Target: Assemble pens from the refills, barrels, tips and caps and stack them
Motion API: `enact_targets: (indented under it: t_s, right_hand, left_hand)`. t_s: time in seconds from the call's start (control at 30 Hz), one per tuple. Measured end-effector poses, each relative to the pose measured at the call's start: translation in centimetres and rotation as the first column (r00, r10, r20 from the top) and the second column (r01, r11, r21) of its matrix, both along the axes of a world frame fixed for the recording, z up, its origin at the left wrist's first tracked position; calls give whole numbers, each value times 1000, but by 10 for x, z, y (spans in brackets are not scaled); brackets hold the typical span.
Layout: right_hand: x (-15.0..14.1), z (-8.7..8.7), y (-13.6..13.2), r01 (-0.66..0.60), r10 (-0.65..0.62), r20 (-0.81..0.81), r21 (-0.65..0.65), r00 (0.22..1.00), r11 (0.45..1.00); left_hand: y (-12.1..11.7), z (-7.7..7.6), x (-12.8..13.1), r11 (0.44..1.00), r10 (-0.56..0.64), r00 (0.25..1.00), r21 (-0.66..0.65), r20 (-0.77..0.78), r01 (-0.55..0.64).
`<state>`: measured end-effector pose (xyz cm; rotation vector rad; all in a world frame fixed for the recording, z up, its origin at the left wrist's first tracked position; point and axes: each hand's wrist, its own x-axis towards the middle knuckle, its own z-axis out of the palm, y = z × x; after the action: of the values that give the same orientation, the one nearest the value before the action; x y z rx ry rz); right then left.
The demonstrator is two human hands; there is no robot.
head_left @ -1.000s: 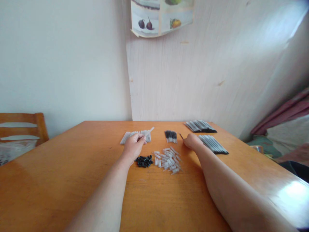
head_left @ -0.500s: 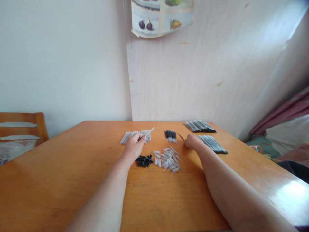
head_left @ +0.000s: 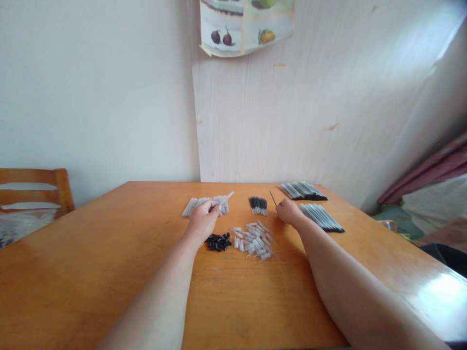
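Note:
My left hand (head_left: 205, 217) is closed on a clear pen barrel (head_left: 228, 198), which points up and to the right. Beneath and behind it lies a row of similar clear barrels (head_left: 189, 208). My right hand (head_left: 288, 212) pinches a thin dark pen refill (head_left: 273, 197), tilted up to the left. Left of that hand is a bundle of black-inked refills (head_left: 259, 205). Small black caps or plugs (head_left: 219, 242) are heaped by my left wrist. Whitish pointed tip pieces (head_left: 257, 240) lie scattered between my two arms.
Two groups of pens with black ends lie at the right, a far stack (head_left: 303, 190) and a nearer row (head_left: 321, 217) beside my right wrist. All rest on a wooden table (head_left: 233, 301) against the wall. A wooden chair (head_left: 34, 194) stands at left.
The refill in my right hand has swung more upright, and that hand has shifted slightly left. My left hand stays in place with the barrel.

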<state>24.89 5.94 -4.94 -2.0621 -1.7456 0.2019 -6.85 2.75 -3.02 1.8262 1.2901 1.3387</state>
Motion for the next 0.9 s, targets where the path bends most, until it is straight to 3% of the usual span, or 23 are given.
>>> enact_targets:
  t_s: [0.17, 0.27, 0.33, 0.4, 0.5, 0.57, 0.67, 0.9]
  right_hand:
    - [-14, 6, -3, 24, -9, -97, 152, 995, 988]
    - [-21, 13, -5, -17, 106, -336, 260, 936, 966]
    - [-25, 20, -7, -70, 254, -567, 324, 783, 943]
    - [-29, 26, -12, -149, 376, -739, 356, 560, 922]
    - [-34, 35, -21, -268, 438, -869, 375, 232, 887]
    - [-37, 39, -26, -343, 425, -901, 374, 86, 862]
    - [-39, 45, -31, -420, 379, -925, 350, -16, 837]
    - [-42, 51, -36, -445, 342, -937, 339, -76, 829]
  left_hand:
    - [0, -1, 0, 1000, -6, 1000, -26, 12, 6]
    - [1, -3, 1, 997, -33, 996, -61, 78, 38]
    - [2, -5, 2, 995, -53, 990, -72, 131, 63]
    - [3, -6, 3, 994, -68, 984, -70, 163, 80]
    - [4, -8, 3, 993, -80, 985, -73, 155, 92]
    - [6, -11, 3, 994, -79, 990, -72, 121, 88]
    - [11, -16, 1, 996, -67, 994, -50, 82, 71]
    - [21, -23, -2, 999, -47, 998, -1, 46, 47]
